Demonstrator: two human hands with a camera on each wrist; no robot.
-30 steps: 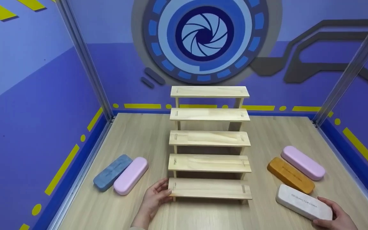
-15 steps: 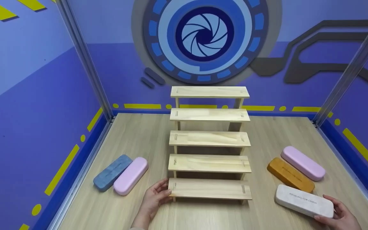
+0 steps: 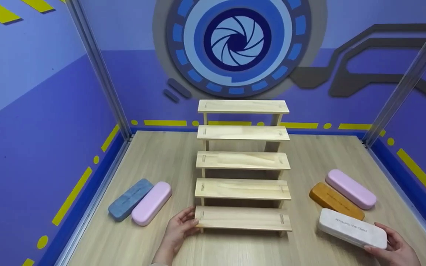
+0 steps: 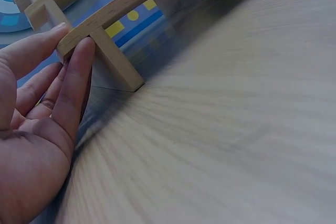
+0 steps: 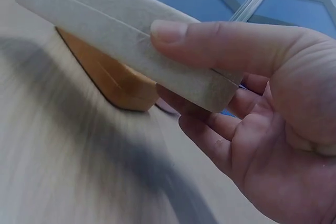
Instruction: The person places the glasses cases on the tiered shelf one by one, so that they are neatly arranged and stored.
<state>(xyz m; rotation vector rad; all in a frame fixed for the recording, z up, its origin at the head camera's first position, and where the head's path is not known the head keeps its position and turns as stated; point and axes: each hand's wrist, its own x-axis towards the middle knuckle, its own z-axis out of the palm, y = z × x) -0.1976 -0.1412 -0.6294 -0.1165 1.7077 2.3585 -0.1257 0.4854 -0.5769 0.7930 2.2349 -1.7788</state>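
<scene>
While the right hand [image 3: 399, 249] has the white case [image 3: 352, 228] by its right end, the rest of it cantilevers off to the left, just above the table [image 3: 250, 251] and beside the orange case [image 3: 335, 201]. Grip: thumb on the near long side by the seam, fingers curled round the far side and partly hidden. My read: stiff shell, light, matte enough not to slip much; not very fragile, but the seam could gape if squeezed off-line. End hold will let it droop or twist; mid-length across both long sides should balance better, keeping the thumb off the seam. Left hand [image 3: 178, 229] pinches the left end of the lowest step of the wooden rack [image 3: 242, 218], thumb on top. Rack looks stiff, probably light enough to skid if bumped, so that end's a sensible hold.
</scene>
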